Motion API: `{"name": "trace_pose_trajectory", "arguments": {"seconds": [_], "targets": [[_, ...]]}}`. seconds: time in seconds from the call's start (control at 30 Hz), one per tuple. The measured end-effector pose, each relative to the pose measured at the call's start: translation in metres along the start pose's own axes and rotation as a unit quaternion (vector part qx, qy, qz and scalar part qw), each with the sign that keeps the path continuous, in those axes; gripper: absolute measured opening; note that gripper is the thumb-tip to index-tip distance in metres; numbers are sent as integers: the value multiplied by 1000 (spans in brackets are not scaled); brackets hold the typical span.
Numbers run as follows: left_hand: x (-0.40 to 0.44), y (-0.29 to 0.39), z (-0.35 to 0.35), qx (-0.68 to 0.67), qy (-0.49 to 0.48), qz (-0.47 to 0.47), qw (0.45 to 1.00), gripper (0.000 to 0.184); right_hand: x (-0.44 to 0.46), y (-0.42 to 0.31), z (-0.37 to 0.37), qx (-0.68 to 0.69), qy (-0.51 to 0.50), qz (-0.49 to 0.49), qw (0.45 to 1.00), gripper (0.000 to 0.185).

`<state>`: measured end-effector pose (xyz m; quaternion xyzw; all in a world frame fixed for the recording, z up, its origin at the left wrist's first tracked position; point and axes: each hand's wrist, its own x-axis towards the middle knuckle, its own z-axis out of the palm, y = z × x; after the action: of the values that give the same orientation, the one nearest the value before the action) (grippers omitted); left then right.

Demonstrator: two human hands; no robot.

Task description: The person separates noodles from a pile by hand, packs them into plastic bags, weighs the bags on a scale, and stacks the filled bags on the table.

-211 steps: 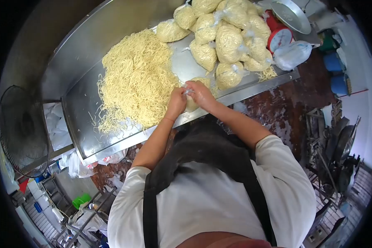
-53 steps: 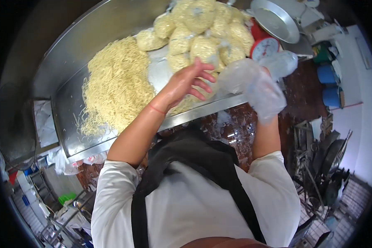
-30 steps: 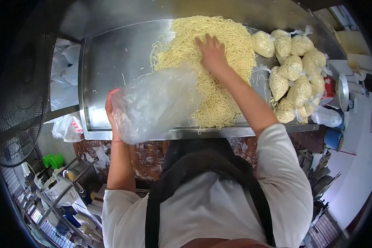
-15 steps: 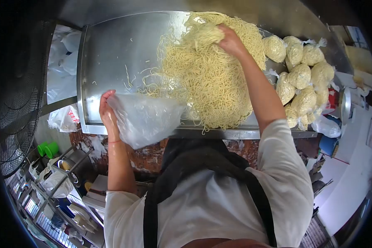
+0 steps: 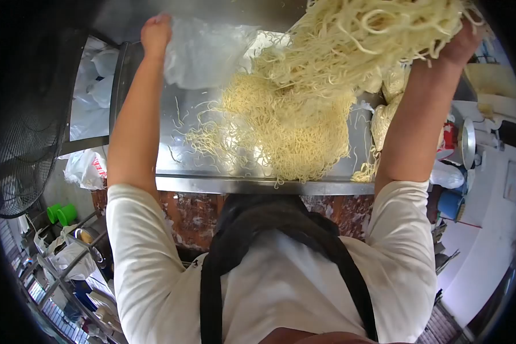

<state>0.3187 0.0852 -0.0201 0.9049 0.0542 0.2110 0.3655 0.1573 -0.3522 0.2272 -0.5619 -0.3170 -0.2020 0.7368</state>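
High at the upper right, my right hand (image 5: 463, 45) is closed on a large bunch of noodles (image 5: 378, 37), whose strands spread to the left and come close to the camera. My left hand (image 5: 156, 33), at the upper left, grips the edge of a clear plastic bag (image 5: 203, 54). The bag hangs limp and looks empty. Below the lifted bunch, a heap of loose pale noodles (image 5: 298, 129) lies on the metal table (image 5: 195, 183). Several tied bags of noodles (image 5: 382, 123) sit at the right, partly hidden behind my right forearm.
A black wire-mesh fan guard (image 5: 26, 149) stands at the left, near a white plastic bag (image 5: 86, 169) with red print. Green cups (image 5: 67, 214) and a metal rack (image 5: 69, 261) are lower left. At the right are a round metal lid (image 5: 468, 142) and a blue container (image 5: 450, 204).
My right hand has lifted a big bunch of noodles off the heap, up and to the right. My left hand has raised the plastic bag from the table's front edge.
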Motion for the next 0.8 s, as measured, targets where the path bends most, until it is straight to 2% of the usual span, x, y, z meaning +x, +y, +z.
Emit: {"name": "trace_pose_trajectory", "arguments": {"seconds": [0.03,0.1,0.13,0.17,0.23,0.3,0.33,0.37,0.43,0.47,0.5,0.53,0.57,0.63,0.7,0.77,0.8], "targets": [[7,22,1,26,31,13,999,27,-3,-4,7,-36,33,37,998,44],[5,81,-12,-193,-3,-179,965,33,-16,-3,21,-106,102,113,983,44],[27,55,13,-131,67,22,989,29,-24,3,27,-139,134,151,970,44],[47,26,38,-58,132,220,965,26,-34,12,31,-171,165,191,953,44],[-14,119,-10,-168,69,75,981,27,-60,37,49,-207,163,289,920,48],[-65,160,-46,-163,-11,122,979,30,-98,63,88,-223,90,408,881,53],[-93,177,-62,-202,-47,120,971,26,-112,75,107,-225,46,461,857,56],[-117,187,-77,-241,-82,119,960,24,-120,86,121,-216,13,494,842,59],[-160,171,-85,-168,-76,227,956,14,-132,109,130,-175,-19,522,835,58],[-180,164,-94,-173,-89,233,953,11,-139,127,124,-145,-28,524,839,55],[-200,155,-102,-178,-103,239,949,9,-148,142,125,-72,7,500,863,52],[-221,144,-108,-181,-74,244,950,7,-157,158,126,4,37,474,880,49],[-238,133,-109,-186,-45,250,949,6,-142,135,150,66,135,529,835,49],[-266,123,-103,-172,-57,210,961,6,-134,131,189,139,232,569,777,51],[-279,105,-89,-151,-73,141,976,7,-167,198,207,166,230,558,780,55],[-274,71,-72,-113,-87,42,989,7,-178,231,196,25,41,552,832,60],[-274,51,-66,-120,-104,1,987,7,-178,240,186,-131,-147,518,832,64]]}}
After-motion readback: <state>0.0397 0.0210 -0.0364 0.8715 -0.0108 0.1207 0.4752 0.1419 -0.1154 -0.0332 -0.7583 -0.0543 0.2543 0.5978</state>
